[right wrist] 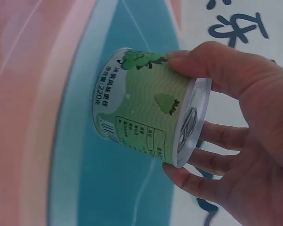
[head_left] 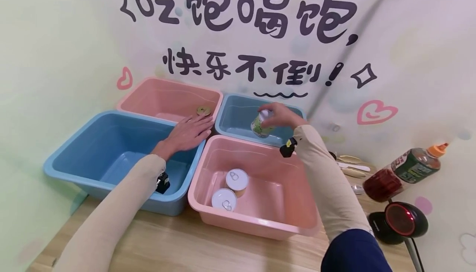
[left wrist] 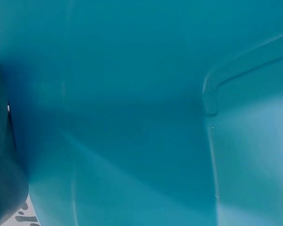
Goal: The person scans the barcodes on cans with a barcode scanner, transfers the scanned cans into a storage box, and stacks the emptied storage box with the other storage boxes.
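Note:
My right hand [head_left: 280, 115] grips a green-labelled tin can [right wrist: 137, 108] by its pull-tab end, thumb on one side and fingers on the other. The can is tilted within the opening of the back-right blue tub [head_left: 227, 133]; whether it touches the tub's floor cannot be told. In the right wrist view, the can's label shows green fruit drawings and printed text. My left hand [head_left: 187, 134] lies with fingers extended at the meeting rims of the front-left blue tub [head_left: 74, 148] and the back-left pink tub [head_left: 148, 88], holding nothing. Near its fingertips a gold-topped can [head_left: 203, 110] sits inside the pink tub.
Two white-lidded cans [head_left: 236, 180] stand in the front-right pink tub [head_left: 256, 222]. At right are cutlery [head_left: 353, 166], a red sauce bottle [head_left: 405, 172] with an orange cap, and a black scanner-like device [head_left: 403, 220] with a red glow. A printed wall [head_left: 238, 40] rises behind.

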### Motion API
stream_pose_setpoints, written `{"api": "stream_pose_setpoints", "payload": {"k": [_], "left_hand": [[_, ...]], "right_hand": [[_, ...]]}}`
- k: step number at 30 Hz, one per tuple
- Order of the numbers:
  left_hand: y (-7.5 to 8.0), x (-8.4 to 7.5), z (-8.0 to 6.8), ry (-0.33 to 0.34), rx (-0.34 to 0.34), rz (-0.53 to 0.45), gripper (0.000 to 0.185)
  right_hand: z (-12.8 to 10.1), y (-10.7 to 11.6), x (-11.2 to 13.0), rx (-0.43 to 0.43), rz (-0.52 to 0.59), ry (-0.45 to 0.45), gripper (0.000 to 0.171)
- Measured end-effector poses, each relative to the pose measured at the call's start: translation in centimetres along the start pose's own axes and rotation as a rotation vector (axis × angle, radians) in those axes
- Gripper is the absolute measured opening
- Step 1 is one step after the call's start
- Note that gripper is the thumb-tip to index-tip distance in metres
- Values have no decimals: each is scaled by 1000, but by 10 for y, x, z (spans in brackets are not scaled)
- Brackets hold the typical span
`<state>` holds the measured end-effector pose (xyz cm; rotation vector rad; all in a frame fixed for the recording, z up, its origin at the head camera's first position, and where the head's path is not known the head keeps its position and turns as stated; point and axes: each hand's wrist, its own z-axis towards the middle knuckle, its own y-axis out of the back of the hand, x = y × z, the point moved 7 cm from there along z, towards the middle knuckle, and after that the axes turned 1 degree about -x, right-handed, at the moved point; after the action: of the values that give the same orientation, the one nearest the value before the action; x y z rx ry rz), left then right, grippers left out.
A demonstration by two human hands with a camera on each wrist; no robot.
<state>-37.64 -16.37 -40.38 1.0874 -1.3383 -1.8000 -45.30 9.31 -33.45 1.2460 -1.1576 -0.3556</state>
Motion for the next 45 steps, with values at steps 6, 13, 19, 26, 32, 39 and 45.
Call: {"api": "stream_pose_setpoints", "payload": {"k": [6, 13, 19, 26, 32, 39, 45], "left_hand": [[3, 4, -2, 4, -19, 4, 57], [-1, 5, 0, 1, -18, -3, 57], [-2, 3, 0, 6, -26, -20, 56], [-4, -1, 0, -5, -27, -24, 56], [-2, 0, 0, 15, -23, -24, 57], [-2, 2, 0, 23, -8, -6, 57], [0, 2, -2, 24, -15, -19, 57]], "right_hand": [[20, -22, 3, 25, 9, -36, 56], [37, -50, 0, 41, 6, -55, 54], [48, -66, -5, 47, 26, -71, 53], [52, -83, -11, 93, 54, -114, 51], [59, -89, -10, 99, 60, -123, 50], [70, -97, -12, 136, 58, -129, 47], [75, -102, -13, 152, 51, -111, 43]]}}
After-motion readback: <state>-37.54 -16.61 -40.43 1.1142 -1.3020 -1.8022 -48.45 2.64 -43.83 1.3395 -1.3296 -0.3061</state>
